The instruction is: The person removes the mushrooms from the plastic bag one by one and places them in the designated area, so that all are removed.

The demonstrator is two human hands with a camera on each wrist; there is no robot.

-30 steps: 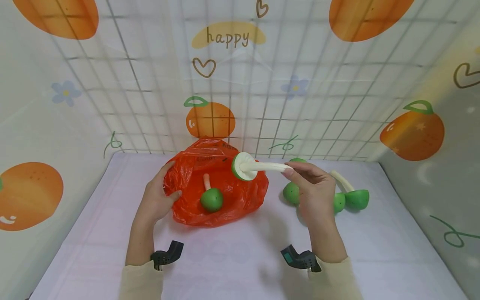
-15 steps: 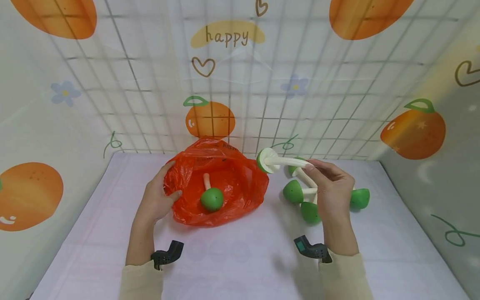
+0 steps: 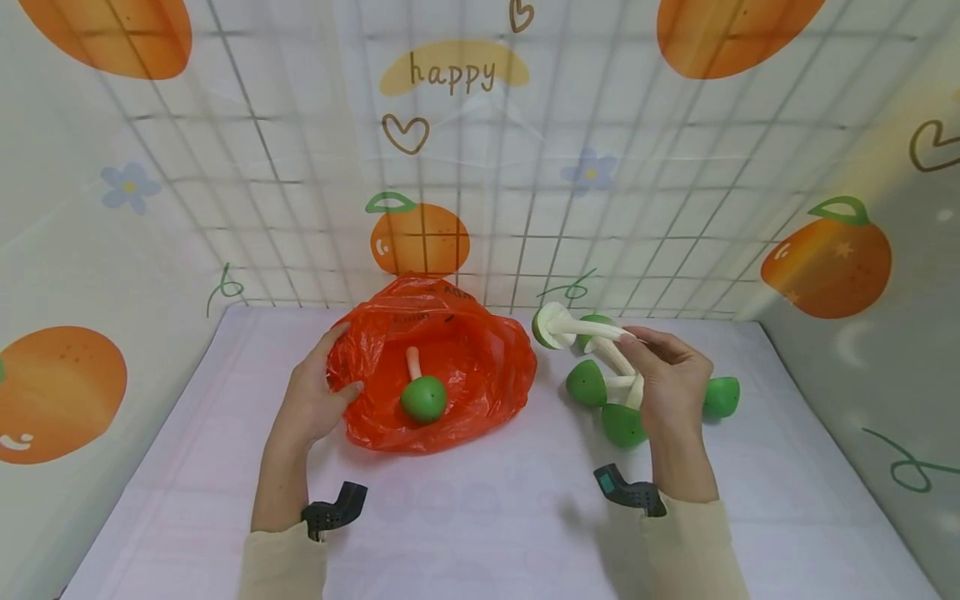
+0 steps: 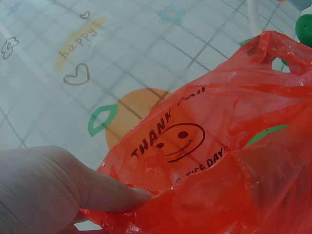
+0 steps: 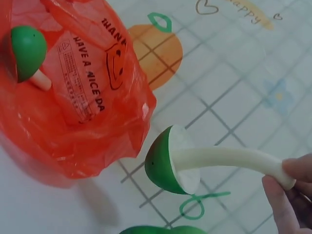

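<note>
A red plastic bag (image 3: 504, 371) lies with its mouth wide, and my left hand (image 3: 317, 392) grips its left edge, thumb inside the rim. One green-capped toy mushroom (image 3: 423, 400) rests in the bag. My right hand (image 3: 672, 387) pinches the stem end of another toy mushroom (image 5: 214, 157), lifted over the table to the right of the bag. Its green cap points left, white underside showing. Below and around this hand lie several similar mushrooms (image 3: 585, 384), partly hidden by the hand.
A white cloth covers the table (image 3: 465, 525). Behind it stands a wire grid (image 3: 525, 250) under a translucent sheet printed with oranges. Pale side walls (image 3: 847, 375) close in the left and right. Both wrists carry black cameras (image 3: 335, 506).
My right hand has moved right with the mushroom, away from the bag and over the pile, uncovering more of the mushrooms there. My left hand and the bag have stayed in place.
</note>
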